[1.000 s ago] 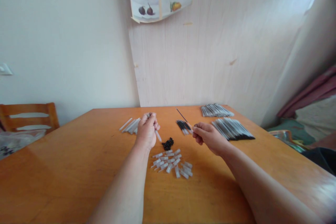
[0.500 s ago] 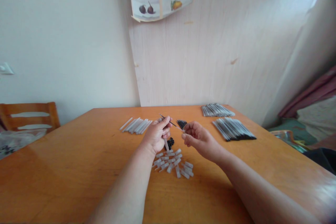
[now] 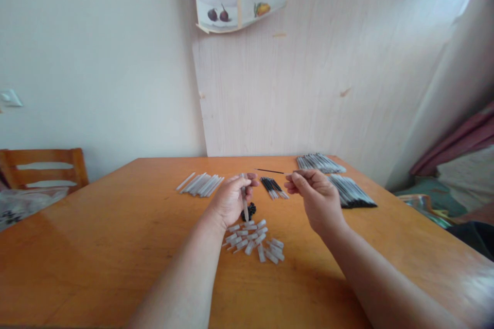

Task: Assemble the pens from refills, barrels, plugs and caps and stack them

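My left hand (image 3: pixel 228 202) is closed around a translucent pen barrel (image 3: pixel 245 205), which it holds upright over the table. In my right hand (image 3: pixel 318 196) a thin pen refill (image 3: pixel 270 170) is pinched near its pale end, with its dark length pointing left. Between and behind the hands lies a small row of dark refills (image 3: pixel 273 187) with whitish ends. Small black plugs (image 3: pixel 251 211) sit in a heap just below my left hand. Nearer me are several loose translucent caps (image 3: pixel 252 239). Left of my left hand, several translucent barrels (image 3: pixel 204 185) lie side by side.
Two piles of pens lie at the right, a far pile (image 3: pixel 318 162) and a nearer black-ended pile (image 3: pixel 353 193) partly behind my right hand. A wooden chair (image 3: pixel 46 159) and a clear plastic bag (image 3: pixel 33 205) are at the left. The wooden table (image 3: pixel 116 247) spans the front.
My right hand has moved right and slightly up, drawing the refill away from my left hand. My left hand still has the barrel. The row of refills shows more fully.
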### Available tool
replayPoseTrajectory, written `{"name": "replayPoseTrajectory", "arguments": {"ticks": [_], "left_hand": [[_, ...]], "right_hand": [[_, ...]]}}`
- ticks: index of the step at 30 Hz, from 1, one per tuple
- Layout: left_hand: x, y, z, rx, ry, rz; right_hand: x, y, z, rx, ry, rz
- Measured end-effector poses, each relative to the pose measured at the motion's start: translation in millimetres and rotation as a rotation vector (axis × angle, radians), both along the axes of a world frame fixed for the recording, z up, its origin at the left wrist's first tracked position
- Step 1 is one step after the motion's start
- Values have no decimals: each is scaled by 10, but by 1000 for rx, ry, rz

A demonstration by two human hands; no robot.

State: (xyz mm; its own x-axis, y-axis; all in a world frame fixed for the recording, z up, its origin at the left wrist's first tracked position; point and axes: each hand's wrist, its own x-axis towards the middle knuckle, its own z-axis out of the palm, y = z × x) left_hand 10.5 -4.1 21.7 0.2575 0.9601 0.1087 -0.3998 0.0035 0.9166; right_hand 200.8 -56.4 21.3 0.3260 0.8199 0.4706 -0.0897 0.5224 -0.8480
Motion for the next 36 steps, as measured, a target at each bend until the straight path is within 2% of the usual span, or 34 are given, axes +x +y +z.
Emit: {"name": "replayPoseTrajectory", "arguments": {"ticks": [5,8,12,18,22,30,36], "left_hand": [[-29,73,-78,249,381,255],[-29,79,-102,377,592,300],[-20,59,-96,496,743,295],[-27,108,-163,567,845,293],[-40,151,-219,648,875,292],[-46,133,-210,657,911,286],[-44,116,-206,690,953,275]], "right_hand": [[169,48,18,-60,134,-2],[198,50,15,-74,133,17],[170,31,7,-70,91,39],[123,7,-10,-104,-30,33],[120,13,-23,-113,-36,50],[130,27,-22,-114,0,17],[119,15,-16,-128,-60,39]]}}
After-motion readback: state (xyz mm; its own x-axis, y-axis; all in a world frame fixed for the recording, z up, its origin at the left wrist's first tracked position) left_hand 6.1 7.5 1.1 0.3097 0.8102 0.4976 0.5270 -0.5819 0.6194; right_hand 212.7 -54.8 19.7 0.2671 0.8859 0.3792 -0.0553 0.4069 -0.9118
